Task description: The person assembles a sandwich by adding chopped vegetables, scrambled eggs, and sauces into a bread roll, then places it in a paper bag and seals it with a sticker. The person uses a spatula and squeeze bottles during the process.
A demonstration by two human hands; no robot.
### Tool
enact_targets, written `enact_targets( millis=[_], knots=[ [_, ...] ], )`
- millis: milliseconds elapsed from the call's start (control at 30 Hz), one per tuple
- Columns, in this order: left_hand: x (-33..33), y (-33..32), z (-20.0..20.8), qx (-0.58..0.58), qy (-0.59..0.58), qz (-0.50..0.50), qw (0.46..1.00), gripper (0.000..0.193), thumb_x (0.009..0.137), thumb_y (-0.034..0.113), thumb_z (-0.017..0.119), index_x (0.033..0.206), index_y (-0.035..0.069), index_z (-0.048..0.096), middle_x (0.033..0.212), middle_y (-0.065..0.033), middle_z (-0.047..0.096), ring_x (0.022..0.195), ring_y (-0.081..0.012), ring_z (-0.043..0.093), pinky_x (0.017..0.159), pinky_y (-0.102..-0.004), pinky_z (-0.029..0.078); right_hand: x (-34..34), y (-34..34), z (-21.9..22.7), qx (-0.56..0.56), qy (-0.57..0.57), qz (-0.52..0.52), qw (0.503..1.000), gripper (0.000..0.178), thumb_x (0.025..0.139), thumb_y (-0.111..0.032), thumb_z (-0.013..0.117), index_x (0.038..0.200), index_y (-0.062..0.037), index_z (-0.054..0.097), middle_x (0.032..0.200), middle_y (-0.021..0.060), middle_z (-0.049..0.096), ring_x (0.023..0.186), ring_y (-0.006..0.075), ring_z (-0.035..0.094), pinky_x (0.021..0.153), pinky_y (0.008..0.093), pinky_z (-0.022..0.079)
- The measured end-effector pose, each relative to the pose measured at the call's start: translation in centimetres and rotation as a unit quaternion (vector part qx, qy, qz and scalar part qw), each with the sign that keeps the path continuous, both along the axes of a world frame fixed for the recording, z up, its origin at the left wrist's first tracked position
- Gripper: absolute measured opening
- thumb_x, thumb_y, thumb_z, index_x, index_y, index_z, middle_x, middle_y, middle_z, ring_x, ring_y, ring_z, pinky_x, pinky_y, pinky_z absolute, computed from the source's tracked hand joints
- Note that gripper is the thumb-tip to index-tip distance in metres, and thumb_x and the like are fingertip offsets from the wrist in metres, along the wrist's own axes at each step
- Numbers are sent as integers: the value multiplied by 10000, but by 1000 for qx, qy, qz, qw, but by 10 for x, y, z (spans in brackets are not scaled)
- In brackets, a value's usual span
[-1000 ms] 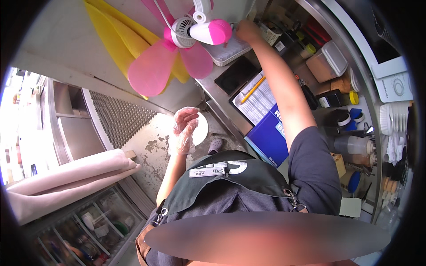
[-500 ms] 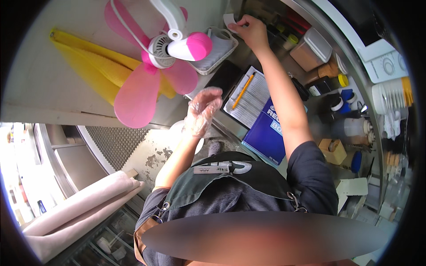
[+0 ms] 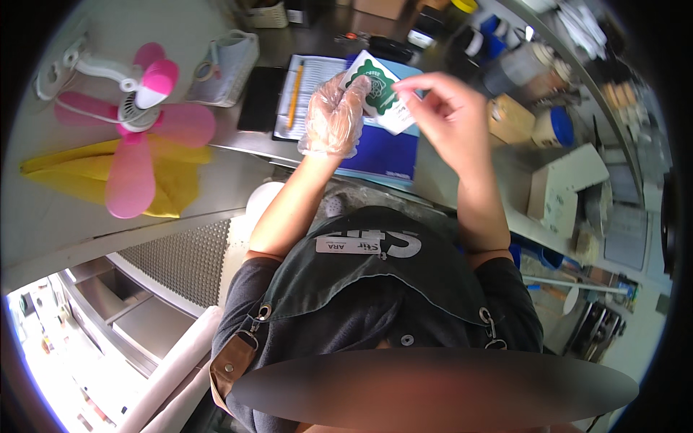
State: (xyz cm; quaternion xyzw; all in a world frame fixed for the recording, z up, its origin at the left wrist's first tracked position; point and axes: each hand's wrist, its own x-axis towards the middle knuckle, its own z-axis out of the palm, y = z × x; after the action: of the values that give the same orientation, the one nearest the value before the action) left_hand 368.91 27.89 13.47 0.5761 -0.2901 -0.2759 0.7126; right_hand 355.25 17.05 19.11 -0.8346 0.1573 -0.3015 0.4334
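My left hand (image 3: 334,115), in a clear plastic glove, grips a white card with a green printed design (image 3: 377,78), its thumb pressed on the card's face. At the card's right edge, the bare fingertips of my right hand (image 3: 451,115) pinch together against it. Both hands are above a dark blue book (image 3: 386,155), which the card partly covers. Left of the book lies a printed sheet (image 3: 317,66) on a dark board, with a yellow-orange pencil (image 3: 296,95) on top.
A black flat case (image 3: 261,99) and a white basket (image 3: 229,72) with scissors stand left on the metal counter. Further left are a pink fan (image 3: 131,162) and a yellow cloth (image 3: 65,167). On the right are a wooden block (image 3: 511,119), a blue-lidded jar (image 3: 554,127) and an open white box (image 3: 567,184).
My right hand has come back from the far counter with the small white card. My gloved left hand, empty before, now holds it too. The view has turned to the right.
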Motion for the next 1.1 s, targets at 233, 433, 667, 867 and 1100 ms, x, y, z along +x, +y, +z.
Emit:
enact_targets(
  millis=[233,433,667,867,1100],
  knots=[
    [-97,-10,27,-9,-175,-172,969,300,883,279,626,949,-4,698,741,-126,645,668,-229,609,647,-346,467,-125,-39,24,18,63,-24,998,121,904,-92,683,992,-20,723,893,-10,672,715,28,529,629,185,390],
    [-167,-17,43,9,-245,-262,933,446,835,354,699,1070,-25,696,886,-106,659,756,-175,626,671,-306,476,-217,-38,29,-15,102,-45,994,41,872,-63,683,898,-33,697,824,-50,606,676,12,459,577,192,324],
    [-220,-32,41,48,-308,-302,901,377,834,287,680,1039,-30,692,919,-142,665,806,-235,634,740,-348,485,-279,-42,15,45,60,-19,997,46,835,2,617,864,-34,618,799,-64,562,651,9,424,570,185,308],
    [-254,-65,38,-90,-417,-117,897,318,780,182,781,1033,32,660,782,-77,625,711,-191,602,679,-310,485,-307,-49,1,286,7,-5,958,190,875,-159,609,964,7,640,795,-22,566,676,41,459,592,209,369],
    [-295,-70,30,-111,-349,-101,925,134,776,121,780,885,62,728,747,-113,710,663,-250,697,625,-328,531,-305,-25,-29,320,-183,-168,914,109,831,-121,658,891,-38,696,823,4,669,704,81,585,600,239,467]
  ],
)
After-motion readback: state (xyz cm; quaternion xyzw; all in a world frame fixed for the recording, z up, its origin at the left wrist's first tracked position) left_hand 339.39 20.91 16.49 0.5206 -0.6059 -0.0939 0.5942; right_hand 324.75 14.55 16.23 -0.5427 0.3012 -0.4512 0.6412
